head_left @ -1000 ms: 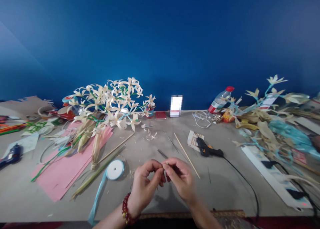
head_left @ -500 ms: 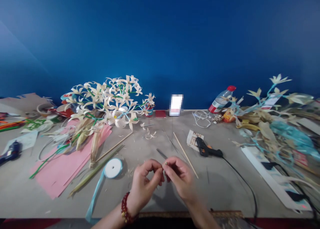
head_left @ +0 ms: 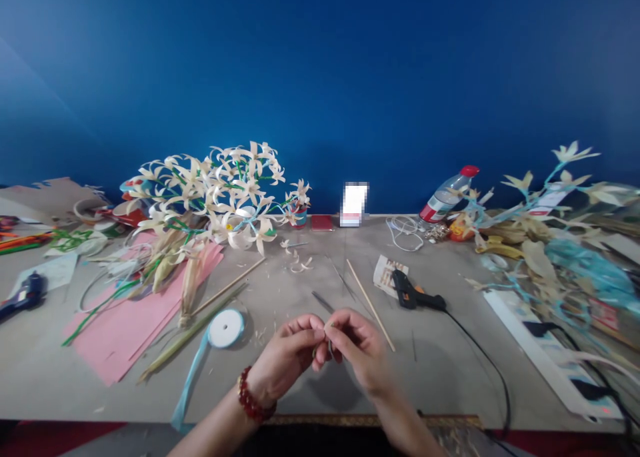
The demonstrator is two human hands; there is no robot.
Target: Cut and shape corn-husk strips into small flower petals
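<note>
My left hand (head_left: 293, 354) and my right hand (head_left: 360, 350) meet fingertip to fingertip above the near middle of the table. Both are closed in a pinch. Whatever lies between the fingertips is tiny and mostly covered; I cannot make out its kind. A red bead bracelet (head_left: 249, 398) circles the left wrist. Just beyond the fingers lies a dark, slim pointed tool (head_left: 323, 302), its near end hidden by the hands. To the right of them rests a thin wooden stick (head_left: 371, 305). On the left, a spool of light blue ribbon (head_left: 226, 328) trails its loose end toward the table edge.
White handmade flowers (head_left: 245, 197) stand at the back left above pink paper sheets (head_left: 113, 350). A black glue gun (head_left: 417, 292) lies right of centre, its cord running forward. Farther right are a white power strip (head_left: 545, 357) and a tilted bottle (head_left: 447, 196).
The left hand has turned slightly, its thumb now lying flatter toward the right fingertips. Both hands stay pressed together. The view has shifted a little; the objects on the table rest as before.
</note>
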